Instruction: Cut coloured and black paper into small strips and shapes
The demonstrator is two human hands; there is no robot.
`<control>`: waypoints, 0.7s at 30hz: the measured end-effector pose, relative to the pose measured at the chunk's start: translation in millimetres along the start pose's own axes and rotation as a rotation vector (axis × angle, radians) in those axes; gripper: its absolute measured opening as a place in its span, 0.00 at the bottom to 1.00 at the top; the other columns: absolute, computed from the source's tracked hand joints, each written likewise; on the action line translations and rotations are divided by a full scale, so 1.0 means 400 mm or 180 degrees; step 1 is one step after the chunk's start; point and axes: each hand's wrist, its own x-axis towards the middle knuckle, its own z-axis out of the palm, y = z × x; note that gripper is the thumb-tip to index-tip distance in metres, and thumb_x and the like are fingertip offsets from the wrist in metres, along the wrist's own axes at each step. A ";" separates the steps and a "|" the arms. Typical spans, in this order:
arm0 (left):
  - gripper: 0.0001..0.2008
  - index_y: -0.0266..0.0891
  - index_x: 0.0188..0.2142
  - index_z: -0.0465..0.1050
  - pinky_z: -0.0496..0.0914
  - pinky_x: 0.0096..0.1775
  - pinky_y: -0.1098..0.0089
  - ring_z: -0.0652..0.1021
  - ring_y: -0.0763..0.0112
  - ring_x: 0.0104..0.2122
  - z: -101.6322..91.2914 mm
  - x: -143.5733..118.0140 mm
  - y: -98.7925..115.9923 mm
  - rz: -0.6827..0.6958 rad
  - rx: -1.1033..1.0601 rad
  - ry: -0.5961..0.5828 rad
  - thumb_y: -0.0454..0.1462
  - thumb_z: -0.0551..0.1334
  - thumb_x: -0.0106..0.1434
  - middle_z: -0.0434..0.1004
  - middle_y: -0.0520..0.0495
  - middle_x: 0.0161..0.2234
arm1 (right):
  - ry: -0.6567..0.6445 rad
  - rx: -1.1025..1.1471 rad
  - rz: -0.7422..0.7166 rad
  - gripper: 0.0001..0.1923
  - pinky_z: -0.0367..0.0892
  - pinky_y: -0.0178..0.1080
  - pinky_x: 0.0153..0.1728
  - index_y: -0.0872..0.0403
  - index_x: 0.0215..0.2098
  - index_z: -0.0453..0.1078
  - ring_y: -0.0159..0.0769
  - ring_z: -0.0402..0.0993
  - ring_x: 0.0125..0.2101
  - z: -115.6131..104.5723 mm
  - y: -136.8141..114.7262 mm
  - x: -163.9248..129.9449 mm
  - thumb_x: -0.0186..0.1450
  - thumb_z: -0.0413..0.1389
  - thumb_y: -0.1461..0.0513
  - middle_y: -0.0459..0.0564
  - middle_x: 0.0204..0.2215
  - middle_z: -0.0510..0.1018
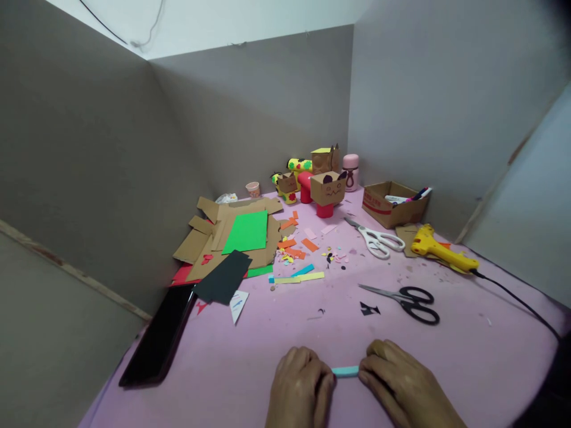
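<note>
A narrow light-blue paper strip [346,372] lies low over the pink tabletop near its front edge, stretched between my two hands. My left hand [300,386] is closed on its left end, thumb and fingers pressed together. The right end is pinched by my right hand [401,383]. Only the middle of the strip shows; both ends are hidden under my fingers. Beyond my right hand lie black-handled scissors [405,302] with blades pointing left, and a small black paper scrap [370,308].
White-handled scissors [377,239], a yellow glue gun [446,251] with its cord and a cardboard box of pens [392,205] are at right. Cardboard animals [328,190] stand at the back. Green paper [246,232], black paper [225,279] and a black tablet-like slab [158,339] lie left.
</note>
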 end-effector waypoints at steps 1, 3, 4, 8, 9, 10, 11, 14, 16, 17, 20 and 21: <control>0.09 0.39 0.30 0.70 0.68 0.34 0.65 0.74 0.64 0.33 0.000 0.001 0.003 -0.0047 0.0041 -0.0008 0.32 0.54 0.64 0.73 0.45 0.30 | 0.0015 -0.0013 0.0025 0.15 0.71 0.43 0.24 0.53 0.30 0.70 0.42 0.73 0.26 -0.001 -0.004 0.003 0.68 0.44 0.65 0.52 0.25 0.74; 0.09 0.39 0.30 0.70 0.68 0.34 0.64 0.74 0.63 0.33 0.003 0.001 0.007 -0.0120 0.0131 -0.0015 0.33 0.53 0.64 0.73 0.45 0.30 | 0.0044 -0.0050 0.0093 0.14 0.71 0.43 0.24 0.54 0.29 0.69 0.42 0.73 0.25 -0.001 -0.010 0.008 0.67 0.45 0.65 0.51 0.24 0.74; 0.09 0.39 0.30 0.70 0.68 0.34 0.63 0.74 0.62 0.33 0.005 0.001 0.008 -0.0157 0.0169 -0.0028 0.33 0.53 0.64 0.74 0.45 0.30 | 0.0076 -0.0082 0.0123 0.13 0.71 0.43 0.24 0.54 0.27 0.69 0.42 0.73 0.25 -0.001 -0.012 0.010 0.67 0.45 0.65 0.51 0.24 0.73; 0.09 0.39 0.31 0.70 0.68 0.35 0.61 0.74 0.61 0.34 0.008 0.005 0.013 -0.0336 0.0251 -0.0094 0.34 0.52 0.64 0.74 0.44 0.31 | 0.0149 -0.0218 0.0188 0.12 0.70 0.42 0.23 0.53 0.25 0.67 0.42 0.73 0.24 0.002 -0.014 0.015 0.65 0.47 0.66 0.51 0.22 0.73; 0.09 0.39 0.31 0.70 0.68 0.35 0.61 0.75 0.60 0.34 0.008 0.006 0.014 -0.0368 0.0261 -0.0110 0.34 0.52 0.64 0.74 0.44 0.31 | 0.0157 -0.0229 0.0186 0.11 0.70 0.42 0.23 0.53 0.25 0.67 0.42 0.73 0.24 0.002 -0.013 0.016 0.64 0.48 0.66 0.51 0.22 0.73; 0.09 0.39 0.31 0.70 0.68 0.35 0.61 0.75 0.60 0.34 0.008 0.008 0.014 -0.0390 0.0273 -0.0118 0.34 0.52 0.64 0.74 0.44 0.31 | 0.0167 -0.0232 0.0183 0.11 0.70 0.42 0.23 0.53 0.25 0.67 0.41 0.73 0.24 0.003 -0.013 0.016 0.64 0.48 0.66 0.50 0.22 0.73; 0.09 0.39 0.31 0.70 0.68 0.35 0.61 0.75 0.60 0.34 0.008 0.009 0.014 -0.0402 0.0284 -0.0122 0.34 0.53 0.64 0.74 0.44 0.31 | 0.0188 -0.0232 0.0177 0.11 0.70 0.42 0.22 0.53 0.25 0.67 0.41 0.73 0.23 0.004 -0.013 0.017 0.64 0.48 0.67 0.50 0.22 0.73; 0.08 0.39 0.30 0.70 0.67 0.35 0.61 0.74 0.59 0.34 0.006 0.011 0.014 -0.0425 0.0312 -0.0093 0.34 0.53 0.63 0.74 0.44 0.31 | 0.0215 -0.0221 0.0198 0.10 0.70 0.41 0.22 0.53 0.25 0.66 0.40 0.73 0.23 0.004 -0.013 0.017 0.63 0.49 0.67 0.49 0.22 0.73; 0.08 0.40 0.30 0.70 0.67 0.34 0.62 0.74 0.60 0.34 0.005 0.010 0.013 -0.0414 0.0293 -0.0046 0.34 0.53 0.63 0.74 0.45 0.31 | 0.0213 -0.0212 0.0231 0.10 0.70 0.41 0.22 0.53 0.24 0.66 0.41 0.73 0.23 0.002 -0.015 0.018 0.63 0.49 0.67 0.49 0.22 0.73; 0.08 0.40 0.31 0.70 0.66 0.34 0.62 0.74 0.61 0.33 0.005 0.009 0.012 -0.0401 0.0273 -0.0017 0.34 0.54 0.63 0.74 0.45 0.31 | 0.0197 -0.0205 0.0237 0.10 0.70 0.41 0.22 0.53 0.24 0.66 0.40 0.73 0.23 0.001 -0.015 0.018 0.63 0.49 0.67 0.49 0.22 0.73; 0.07 0.41 0.30 0.70 0.65 0.33 0.64 0.74 0.63 0.32 0.012 0.004 0.007 -0.0347 0.0209 0.0118 0.34 0.55 0.63 0.73 0.47 0.30 | 0.0161 -0.0185 0.0247 0.11 0.70 0.41 0.22 0.53 0.24 0.67 0.40 0.73 0.23 -0.002 -0.017 0.019 0.63 0.48 0.67 0.49 0.22 0.73; 0.07 0.41 0.30 0.70 0.65 0.33 0.65 0.74 0.63 0.32 0.017 0.002 0.006 -0.0339 0.0195 0.0188 0.34 0.55 0.63 0.73 0.47 0.30 | 0.0162 -0.0179 0.0244 0.11 0.70 0.41 0.22 0.53 0.24 0.67 0.40 0.73 0.23 -0.002 -0.017 0.019 0.63 0.48 0.67 0.49 0.22 0.73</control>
